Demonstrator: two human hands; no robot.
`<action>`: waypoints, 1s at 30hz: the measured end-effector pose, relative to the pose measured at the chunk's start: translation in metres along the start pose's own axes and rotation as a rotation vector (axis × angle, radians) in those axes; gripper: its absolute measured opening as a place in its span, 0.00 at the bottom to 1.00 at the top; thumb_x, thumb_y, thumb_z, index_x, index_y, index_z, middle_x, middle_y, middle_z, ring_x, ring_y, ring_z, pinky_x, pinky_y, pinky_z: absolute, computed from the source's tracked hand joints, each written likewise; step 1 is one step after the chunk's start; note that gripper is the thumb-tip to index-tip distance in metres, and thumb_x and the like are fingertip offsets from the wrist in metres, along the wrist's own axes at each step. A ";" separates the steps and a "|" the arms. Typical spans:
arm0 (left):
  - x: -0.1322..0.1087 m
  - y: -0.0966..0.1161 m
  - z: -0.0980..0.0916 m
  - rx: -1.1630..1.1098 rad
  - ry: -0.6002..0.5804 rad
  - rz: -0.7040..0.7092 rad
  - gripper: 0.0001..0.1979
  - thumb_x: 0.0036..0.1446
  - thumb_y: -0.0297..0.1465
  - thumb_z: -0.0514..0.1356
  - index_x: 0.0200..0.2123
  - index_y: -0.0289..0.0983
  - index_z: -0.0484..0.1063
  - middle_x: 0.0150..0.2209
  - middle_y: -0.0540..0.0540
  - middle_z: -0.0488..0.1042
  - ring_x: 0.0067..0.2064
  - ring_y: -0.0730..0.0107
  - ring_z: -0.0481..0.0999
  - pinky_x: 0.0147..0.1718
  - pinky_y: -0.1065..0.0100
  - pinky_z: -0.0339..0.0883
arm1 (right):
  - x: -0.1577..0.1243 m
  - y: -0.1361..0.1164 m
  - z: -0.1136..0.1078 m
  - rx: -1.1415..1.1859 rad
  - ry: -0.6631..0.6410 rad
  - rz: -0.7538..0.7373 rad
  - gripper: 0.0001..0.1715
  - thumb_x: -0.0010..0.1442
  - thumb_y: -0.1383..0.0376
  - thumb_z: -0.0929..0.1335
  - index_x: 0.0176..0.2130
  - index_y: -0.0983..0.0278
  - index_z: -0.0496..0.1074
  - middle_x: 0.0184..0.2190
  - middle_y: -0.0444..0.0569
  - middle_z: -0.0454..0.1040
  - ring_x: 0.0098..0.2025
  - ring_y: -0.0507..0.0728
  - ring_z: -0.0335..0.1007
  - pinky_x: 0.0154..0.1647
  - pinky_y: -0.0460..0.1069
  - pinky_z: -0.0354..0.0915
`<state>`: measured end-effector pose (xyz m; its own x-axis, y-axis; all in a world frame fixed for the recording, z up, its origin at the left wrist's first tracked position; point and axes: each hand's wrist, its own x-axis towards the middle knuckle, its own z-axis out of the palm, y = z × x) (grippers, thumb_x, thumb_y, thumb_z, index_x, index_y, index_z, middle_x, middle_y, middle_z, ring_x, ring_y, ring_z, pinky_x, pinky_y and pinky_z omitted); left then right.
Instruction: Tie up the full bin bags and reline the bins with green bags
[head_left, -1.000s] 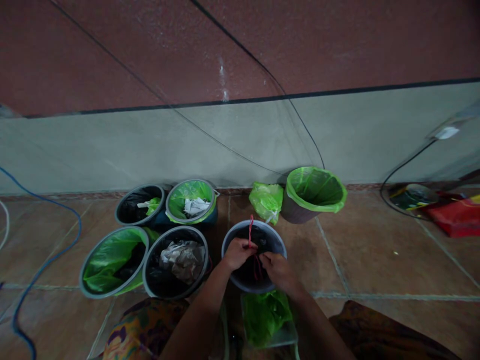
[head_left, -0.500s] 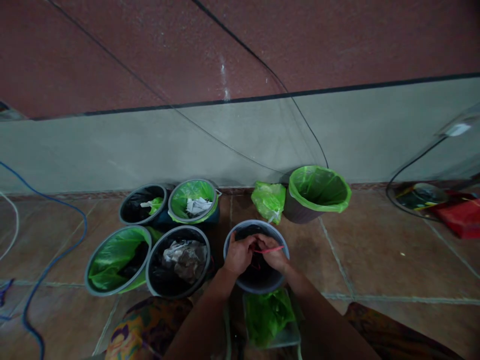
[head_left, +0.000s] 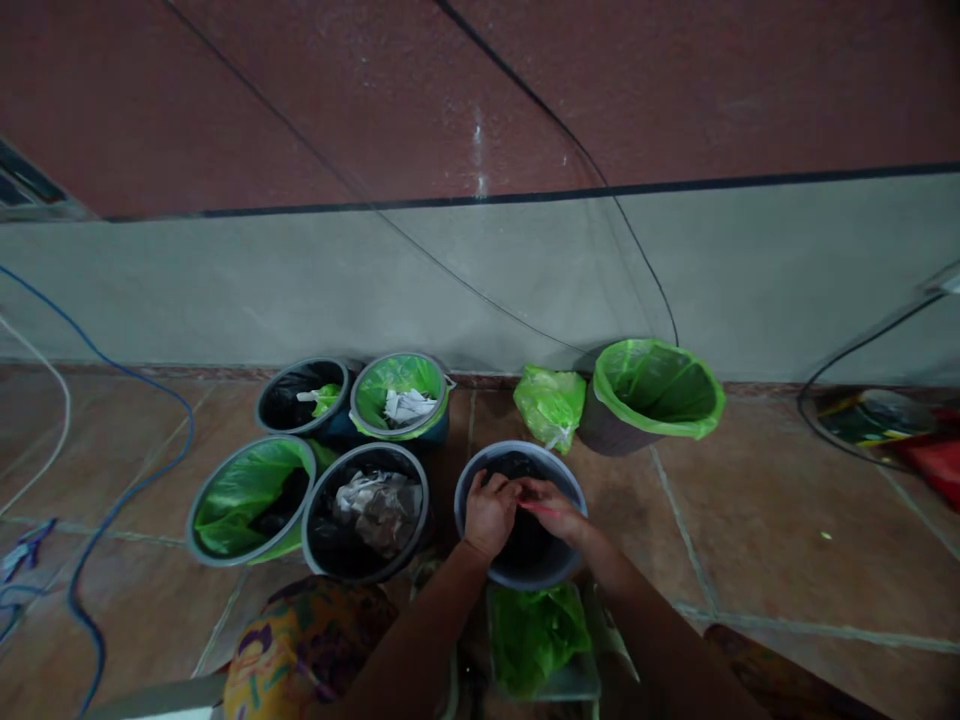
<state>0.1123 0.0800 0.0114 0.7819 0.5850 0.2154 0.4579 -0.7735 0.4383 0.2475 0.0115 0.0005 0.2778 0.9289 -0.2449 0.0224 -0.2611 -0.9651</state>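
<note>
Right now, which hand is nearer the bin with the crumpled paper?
Left. The left hand is over the grey bin's left side, next to the paper bin; the right hand, holding a red cord, is farther right over the same grey bin.

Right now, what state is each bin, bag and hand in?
left hand, closed on the black liner
right hand, pinching the red tie
grey bin, upright, both hands inside
paper bin, black-lined, holding crumpled paper
front-left bin, green liner sagging inward
back-left bin, black-lined, scraps inside
back green bin, white paper inside
right green bin, liner folded over rim, looks empty
loose green bag, crumpled on floor
</note>
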 end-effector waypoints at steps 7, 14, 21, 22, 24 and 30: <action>-0.004 -0.002 0.001 -0.124 -0.046 -0.120 0.11 0.65 0.28 0.56 0.37 0.43 0.79 0.34 0.49 0.79 0.41 0.67 0.75 0.57 0.56 0.59 | -0.001 0.014 -0.004 -0.301 0.170 -0.041 0.11 0.55 0.62 0.63 0.32 0.62 0.73 0.34 0.50 0.76 0.41 0.58 0.72 0.48 0.53 0.68; -0.005 0.000 -0.002 -0.255 -0.023 -0.252 0.11 0.65 0.28 0.56 0.37 0.41 0.80 0.36 0.48 0.82 0.44 0.65 0.77 0.56 0.55 0.58 | -0.012 -0.019 -0.008 -0.836 0.324 -0.226 0.16 0.64 0.64 0.58 0.39 0.63 0.73 0.42 0.55 0.75 0.49 0.61 0.69 0.56 0.56 0.62; -0.007 -0.004 -0.003 -0.283 0.012 -0.318 0.09 0.64 0.29 0.58 0.36 0.42 0.80 0.38 0.48 0.82 0.43 0.65 0.77 0.54 0.57 0.60 | -0.021 -0.018 -0.022 -0.734 0.552 -0.038 0.22 0.62 0.63 0.59 0.51 0.66 0.72 0.47 0.57 0.78 0.47 0.61 0.74 0.52 0.54 0.65; -0.007 -0.004 -0.002 -0.278 0.007 -0.305 0.09 0.64 0.29 0.58 0.37 0.42 0.80 0.38 0.48 0.82 0.43 0.65 0.77 0.54 0.57 0.60 | -0.024 -0.016 -0.022 -0.695 0.630 -0.001 0.24 0.61 0.62 0.60 0.53 0.67 0.71 0.48 0.58 0.78 0.47 0.61 0.74 0.51 0.54 0.66; -0.005 -0.004 -0.001 -0.263 0.002 -0.287 0.10 0.64 0.29 0.58 0.37 0.41 0.80 0.37 0.47 0.82 0.42 0.65 0.77 0.53 0.58 0.60 | -0.031 -0.013 -0.018 -0.611 0.807 0.092 0.26 0.60 0.60 0.61 0.52 0.69 0.72 0.47 0.60 0.78 0.45 0.63 0.75 0.48 0.55 0.67; -0.002 0.002 0.006 -0.246 -0.014 -0.234 0.10 0.65 0.30 0.58 0.39 0.42 0.81 0.37 0.47 0.82 0.43 0.64 0.78 0.57 0.54 0.56 | -0.033 -0.016 0.010 -0.203 0.583 0.224 0.27 0.60 0.45 0.63 0.26 0.62 0.75 0.23 0.49 0.75 0.28 0.58 0.72 0.31 0.50 0.64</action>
<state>0.1140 0.0756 0.0069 0.6746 0.7346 0.0727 0.5110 -0.5357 0.6722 0.2283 -0.0123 0.0230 0.7705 0.5665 -0.2922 0.0684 -0.5292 -0.8457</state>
